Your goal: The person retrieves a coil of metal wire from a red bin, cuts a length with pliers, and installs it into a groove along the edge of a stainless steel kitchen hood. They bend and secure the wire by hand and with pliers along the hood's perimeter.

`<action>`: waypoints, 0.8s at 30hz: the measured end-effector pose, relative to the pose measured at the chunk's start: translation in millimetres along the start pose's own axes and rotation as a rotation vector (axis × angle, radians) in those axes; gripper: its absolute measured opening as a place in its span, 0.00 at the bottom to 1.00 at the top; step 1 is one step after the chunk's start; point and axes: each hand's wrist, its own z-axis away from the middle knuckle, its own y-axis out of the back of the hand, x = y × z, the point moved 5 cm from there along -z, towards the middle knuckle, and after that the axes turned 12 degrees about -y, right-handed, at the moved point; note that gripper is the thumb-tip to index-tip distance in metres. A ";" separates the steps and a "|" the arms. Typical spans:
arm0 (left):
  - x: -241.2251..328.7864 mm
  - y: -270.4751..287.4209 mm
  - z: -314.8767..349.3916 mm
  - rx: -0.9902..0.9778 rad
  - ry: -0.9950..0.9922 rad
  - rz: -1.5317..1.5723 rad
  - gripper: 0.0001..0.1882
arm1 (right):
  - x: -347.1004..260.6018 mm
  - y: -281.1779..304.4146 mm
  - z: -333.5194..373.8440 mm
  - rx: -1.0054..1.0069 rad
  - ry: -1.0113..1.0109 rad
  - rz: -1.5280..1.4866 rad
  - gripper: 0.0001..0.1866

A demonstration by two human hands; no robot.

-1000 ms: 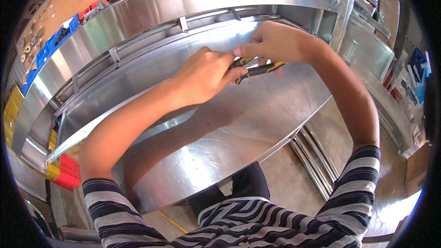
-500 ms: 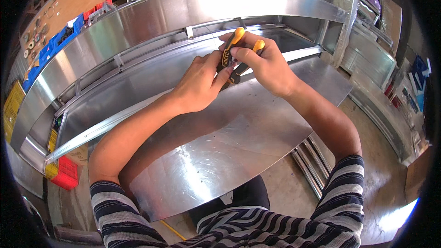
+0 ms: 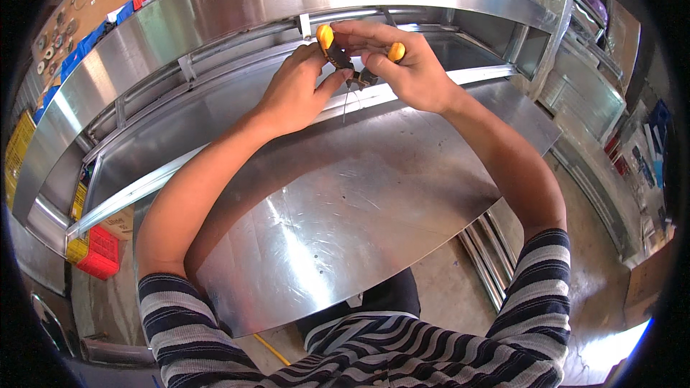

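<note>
Between my two hands is a pair of pliers (image 3: 335,54) with black and yellow handles, spread wide apart. My left hand (image 3: 293,90) closes around one handle, its thumb near the pivot. The other handle lies in my right hand (image 3: 418,75), thumb against it and the forefinger stretched across toward the left handle. A thin wire (image 3: 344,105) hangs below the pliers' dark metal head; whether the jaws hold it I cannot tell. Both hands are above the near edge of a long stainless steel frame (image 3: 237,1), just beyond a flat metal sheet (image 3: 345,201).
A red crate (image 3: 99,253) and a cardboard box (image 3: 118,223) stand at the left. Blue bins (image 3: 85,54) line the far left. Metal tubes (image 3: 489,255) lie below the sheet, and wrapped panels (image 3: 586,93) lean at the right.
The pliers' handles have spread farther apart, and the pliers have turned. Both hands have moved up a little in the picture, the left one leftward. The hanging wire now shows below.
</note>
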 end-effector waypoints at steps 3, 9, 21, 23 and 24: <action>-0.9 4.3 2.0 0.020 0.003 -0.086 0.19 | -1.4 -1.1 -3.4 0.004 -0.040 0.004 0.19; -1.2 3.0 5.2 0.006 -0.043 -0.052 0.18 | 1.0 -7.8 -7.6 0.037 -0.053 0.054 0.20; -0.1 2.1 4.7 0.054 -0.063 -0.015 0.17 | 0.9 -12.1 -19.4 -0.022 0.066 0.028 0.25; -1.3 2.0 4.5 0.057 -0.081 -0.031 0.17 | -1.4 -10.7 -20.1 -0.058 0.044 0.039 0.24; -1.6 1.7 4.5 0.059 -0.091 -0.038 0.17 | -1.6 -10.2 -20.1 -0.076 0.032 0.046 0.24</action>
